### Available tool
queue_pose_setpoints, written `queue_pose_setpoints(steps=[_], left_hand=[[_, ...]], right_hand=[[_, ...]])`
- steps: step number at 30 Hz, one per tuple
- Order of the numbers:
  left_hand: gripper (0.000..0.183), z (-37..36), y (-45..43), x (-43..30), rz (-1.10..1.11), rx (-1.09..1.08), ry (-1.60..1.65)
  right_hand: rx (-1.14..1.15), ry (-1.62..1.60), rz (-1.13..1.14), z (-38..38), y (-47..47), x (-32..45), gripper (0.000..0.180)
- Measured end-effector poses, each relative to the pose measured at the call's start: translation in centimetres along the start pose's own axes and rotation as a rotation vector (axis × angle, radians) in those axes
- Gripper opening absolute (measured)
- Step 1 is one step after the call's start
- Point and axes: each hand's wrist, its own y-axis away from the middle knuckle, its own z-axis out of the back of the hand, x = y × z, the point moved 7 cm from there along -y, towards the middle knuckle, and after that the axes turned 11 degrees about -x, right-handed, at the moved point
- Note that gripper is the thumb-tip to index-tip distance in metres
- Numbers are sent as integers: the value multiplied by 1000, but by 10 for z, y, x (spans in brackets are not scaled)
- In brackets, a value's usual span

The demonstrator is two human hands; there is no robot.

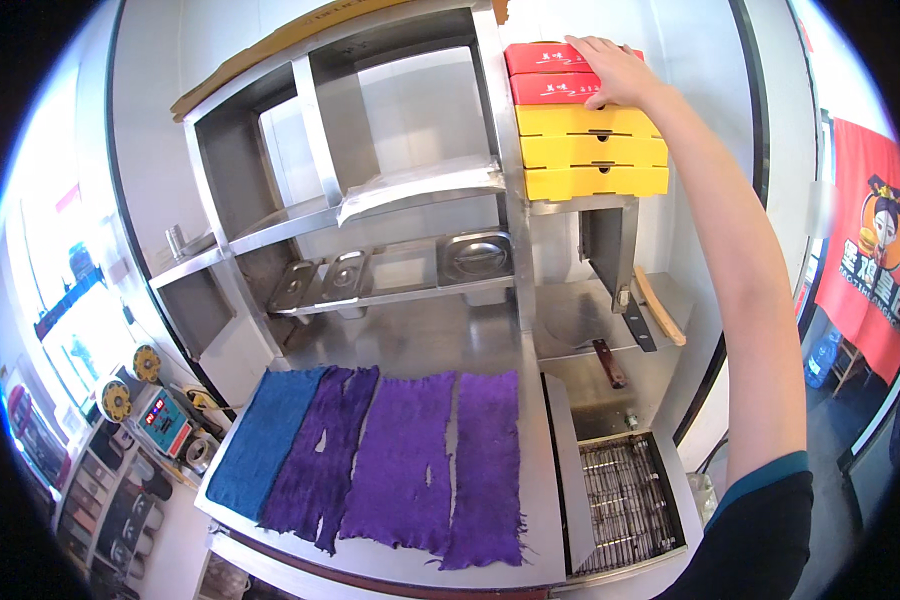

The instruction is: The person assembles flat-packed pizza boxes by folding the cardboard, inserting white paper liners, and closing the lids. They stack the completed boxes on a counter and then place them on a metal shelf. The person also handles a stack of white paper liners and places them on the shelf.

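Observation:
My right hand (616, 73) reaches up and rests against the front of two red cardboard boxes (544, 73), fingers spread over the upper one and thumb near the lower one's bottom edge. Whether it grips them I cannot tell. The red boxes lie on several yellow cardboard boxes (592, 182), stacked on a steel shelf. My left hand is out of view. Before me on the steel counter lie a blue cloth (266, 442) and several purple cloths (401, 457), side by side, some torn and frayed.
Steel shelving (412, 202) stands behind the cloths, with lidded steel pans (474, 257) in its lower rack. At the right are a metal grate (626, 502), a dark-handled turner (610, 364) and a wooden handle (656, 306). A device with a lit display (165, 421) stands left.

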Motion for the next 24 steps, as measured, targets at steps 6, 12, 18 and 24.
queue_pose_setpoints(steps=[6,12,18,24], left_hand=[[66,-3,-3,-3,-17,145,-48],[70,-6,-4,34,288,521,-147],[68,-23,42,78,761,1017,-136],[74,-31,152,124,1187,1345,-202]], right_hand=[[-270,3,168,110,12,59,82],[-141,-147,139,358,184,197,36],[-182,-159,285,501,258,256,46],[-355,472,60,586,305,261,25]])
